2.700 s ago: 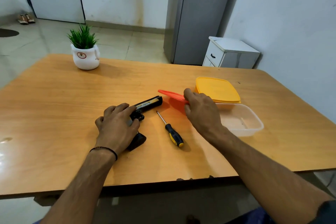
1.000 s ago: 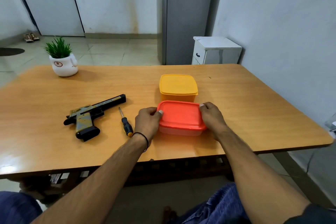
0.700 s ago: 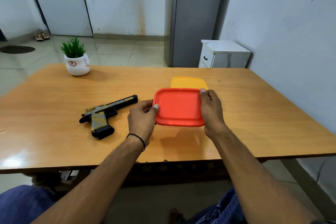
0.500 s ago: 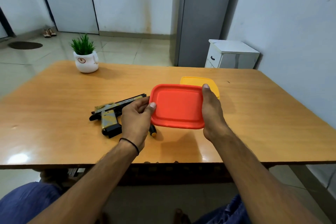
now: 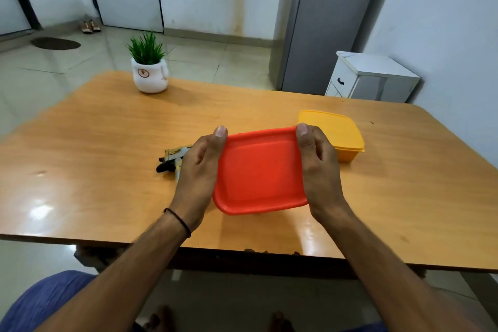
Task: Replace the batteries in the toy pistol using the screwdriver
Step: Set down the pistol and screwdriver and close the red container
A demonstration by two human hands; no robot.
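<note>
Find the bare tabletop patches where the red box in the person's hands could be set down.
Free on the table: its left half, between plant pot and near edge, left of the toy pistol; also the near-right corner before the yellow box. Crowded: the middle, where left hand and right hand hold the red box near both.
</note>
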